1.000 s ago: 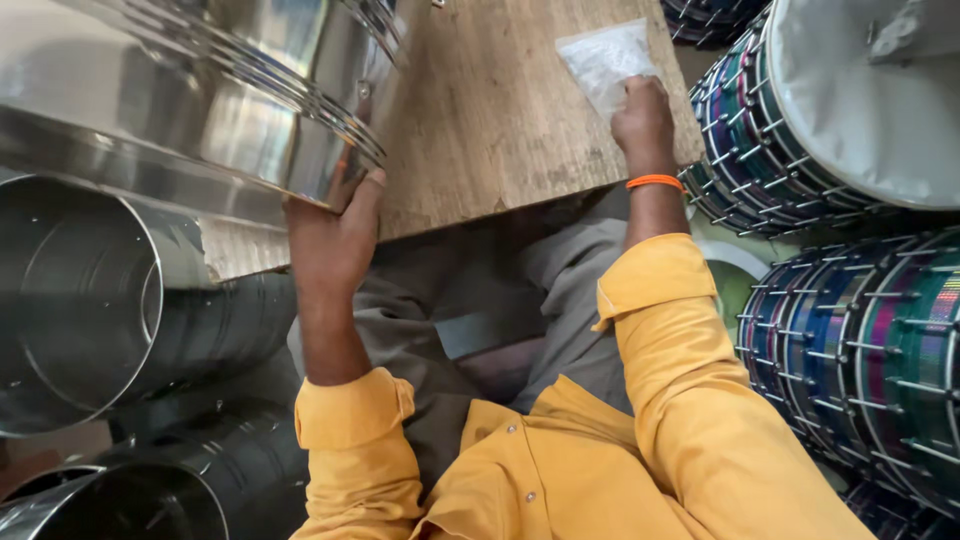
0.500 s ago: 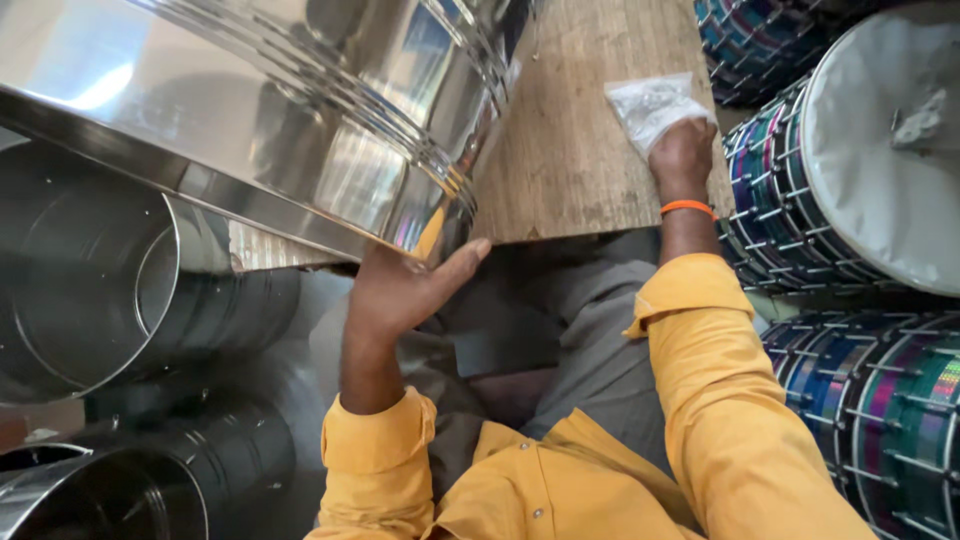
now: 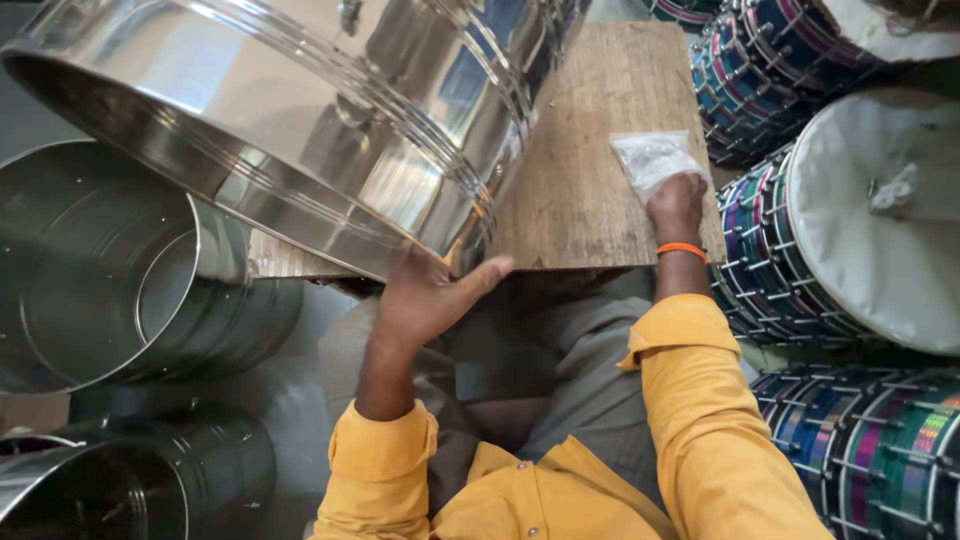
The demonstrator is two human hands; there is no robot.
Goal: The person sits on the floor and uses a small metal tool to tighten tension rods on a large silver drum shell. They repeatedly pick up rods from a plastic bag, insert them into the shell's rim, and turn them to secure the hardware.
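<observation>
- A drum-making workshop.
- Bare steel shells (image 3: 110, 290) are stacked on the floor beside and below the left hand (image 3: 425, 295), with a larger shell (image 3: 330, 130) tilted above it.
- Finished drums (image 3: 850, 220) with coloured bodies and white heads are stacked just beside the right hand (image 3: 677, 205).
- A rough wooden counter (image 3: 590, 170) lies between them.

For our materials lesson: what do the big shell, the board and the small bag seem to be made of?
Shell: polished sheet metal, likely steel; mirror-like reflections.
Board: unfinished wood or plywood; visible grain, matt.
Bag: thin clear plastic; crinkled, see-through, under the right hand.
</observation>
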